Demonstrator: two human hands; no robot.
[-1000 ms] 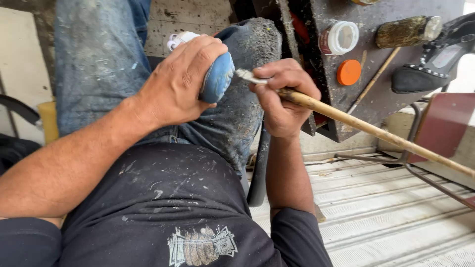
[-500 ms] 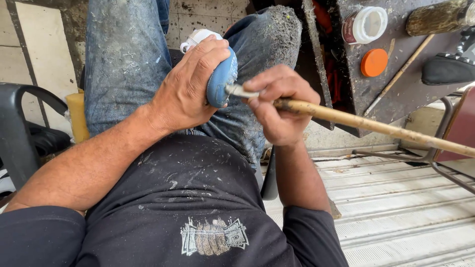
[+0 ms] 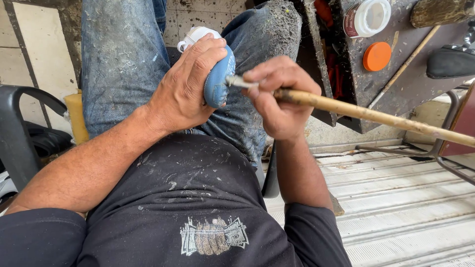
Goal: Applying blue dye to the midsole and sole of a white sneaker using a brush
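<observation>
Lap-level: left hand (image 3: pixel 185 86) grips shoe (image 3: pixel 217 79) (blue); right hand (image 3: pixel 277 99) pinches brush (image 3: pixel 366 114).

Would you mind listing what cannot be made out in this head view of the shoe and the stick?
- Shoe: mostly covered by the left hand; only the blue part and a white end show.
- Stick: its far end is cut off by the right edge.
- Stick's tip: blurred, partly behind the right hand.
- White jar: cut by the top edge.

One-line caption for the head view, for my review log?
Seated person's left hand grips a blue shoe while the right hand works a long wooden-handled brush against it.
</observation>
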